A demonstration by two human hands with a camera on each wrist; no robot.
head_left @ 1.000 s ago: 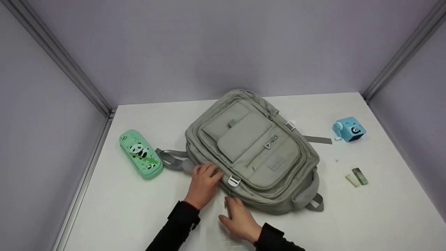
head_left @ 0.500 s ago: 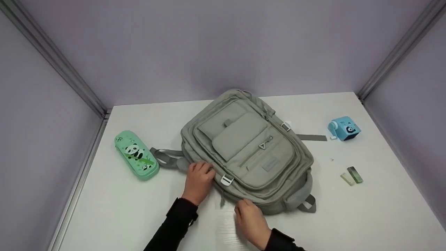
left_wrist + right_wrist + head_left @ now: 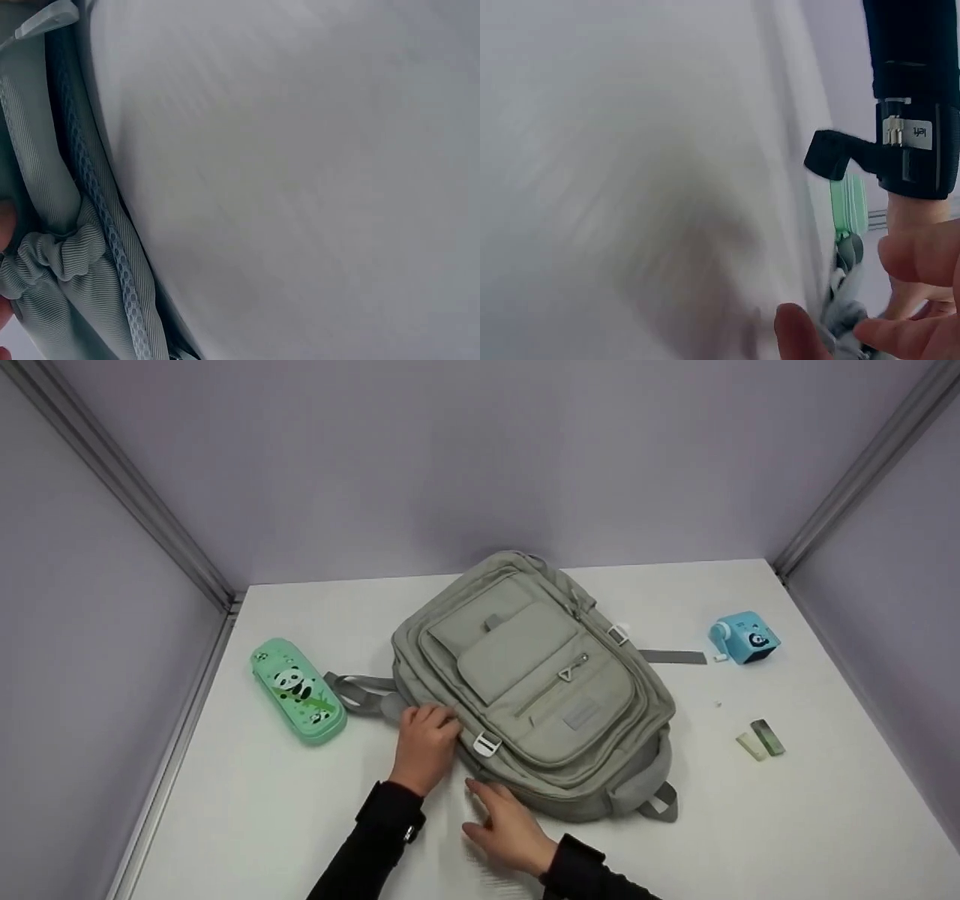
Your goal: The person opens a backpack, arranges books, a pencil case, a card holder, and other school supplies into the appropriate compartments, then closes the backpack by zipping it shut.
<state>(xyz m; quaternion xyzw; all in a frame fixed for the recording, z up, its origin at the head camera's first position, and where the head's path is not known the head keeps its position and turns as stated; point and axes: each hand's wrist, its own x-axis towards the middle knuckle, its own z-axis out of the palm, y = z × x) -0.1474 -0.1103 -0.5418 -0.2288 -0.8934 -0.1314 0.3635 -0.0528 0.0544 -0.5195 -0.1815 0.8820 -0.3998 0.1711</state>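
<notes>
A grey-green backpack (image 3: 517, 660) lies slantwise on the white table, its front pockets facing up. My left hand (image 3: 426, 746) grips its near left side, close to the white strap buckle (image 3: 487, 745). In the left wrist view, my fingertips (image 3: 6, 225) show at the gathered elastic rim of a side pocket (image 3: 64, 259). My right hand (image 3: 511, 829) is just in front of the backpack's near edge, thumb and forefinger spread apart with nothing between them. The right wrist view shows its fingers (image 3: 915, 337) extended, and the left hand's sleeve beyond.
Left of the backpack lies a green panda pencil case (image 3: 298, 690), beside a loose grey strap (image 3: 360, 694). To the right stand a blue panda pencil sharpener (image 3: 745, 637) with a crank and two small green-and-white blocks (image 3: 766, 737). Walls enclose the table's back and sides.
My right hand pinched at the near edge half a second ago; now it has moved left and its fingers have spread. My left hand stays at the backpack's side.
</notes>
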